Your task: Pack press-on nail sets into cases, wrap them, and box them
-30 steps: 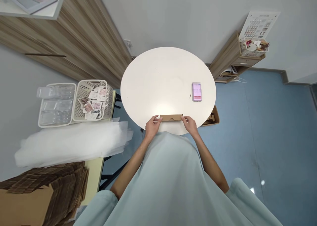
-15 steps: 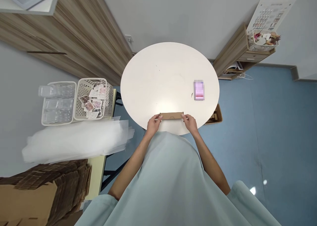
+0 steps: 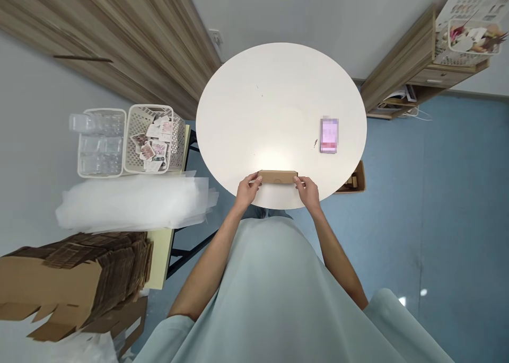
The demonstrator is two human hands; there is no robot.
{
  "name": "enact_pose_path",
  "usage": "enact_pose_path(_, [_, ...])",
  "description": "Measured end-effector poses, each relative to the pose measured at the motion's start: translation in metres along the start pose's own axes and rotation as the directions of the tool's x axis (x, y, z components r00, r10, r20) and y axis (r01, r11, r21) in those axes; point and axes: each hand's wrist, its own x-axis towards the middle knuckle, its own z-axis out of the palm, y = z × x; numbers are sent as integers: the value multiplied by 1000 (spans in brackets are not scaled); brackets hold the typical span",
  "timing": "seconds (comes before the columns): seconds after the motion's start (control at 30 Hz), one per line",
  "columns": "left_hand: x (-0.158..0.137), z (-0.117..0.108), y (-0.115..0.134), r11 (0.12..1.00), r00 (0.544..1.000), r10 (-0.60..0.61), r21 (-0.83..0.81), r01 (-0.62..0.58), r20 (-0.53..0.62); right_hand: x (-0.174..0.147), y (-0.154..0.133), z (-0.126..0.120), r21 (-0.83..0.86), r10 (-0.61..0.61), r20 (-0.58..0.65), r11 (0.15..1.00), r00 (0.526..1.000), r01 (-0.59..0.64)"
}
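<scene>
A small brown cardboard box [image 3: 277, 177] is at the near edge of the round white table [image 3: 274, 103], its long side facing me. My left hand [image 3: 248, 189] grips the box's left end between thumb and fingers. At the right end, my right hand [image 3: 307, 189] holds it in the same pinch. The box looks closed, with a small half-round notch on its near face. Whether it rests on the tabletop or is slightly raised I cannot tell. A pixelated pink and purple rectangular item [image 3: 329, 135] lies on the table, farther off to the right.
On my left a side table [image 3: 159, 257] bears a basket of cards [image 3: 149, 140], a basket of clear plastic containers [image 3: 101, 143], white plastic sheets [image 3: 133, 203] and flattened cartons [image 3: 111, 273]. An open carton [image 3: 360, 178] stands on the floor under the table's right side.
My view has shifted, so the room's items appear moved. Both hands keep their grip on the box's ends; its upper side shows slightly more now.
</scene>
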Motion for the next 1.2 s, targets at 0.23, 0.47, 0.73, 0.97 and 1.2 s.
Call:
enact_pose_path(0.23, [-33, 3, -45, 995, 998, 51, 83, -54, 41, -33, 31, -2, 78, -116, 49, 991, 992, 112])
enact_pose_path(0.47, [-51, 23, -66, 991, 997, 31, 135, -22, -64, -50, 62, 10, 26, -95, 61, 995, 994, 94])
enact_pose_path(0.73, [-104, 44, -68, 995, 984, 89, -40, -96, -155, -88, 65, -15, 264, 54, 141, 960, 989, -90])
enact_pose_path(0.97, [-155, 97, -66, 975, 994, 98, -195, -106, -47, -148, 88, -81, 299, 103, 64, 947, 993, -117])
enact_pose_path(1.2, [-189, 159, -72, 975, 992, 11, -221, 17, 126, -190, 126, -155, 293, 209, 47, 932, 977, -214])
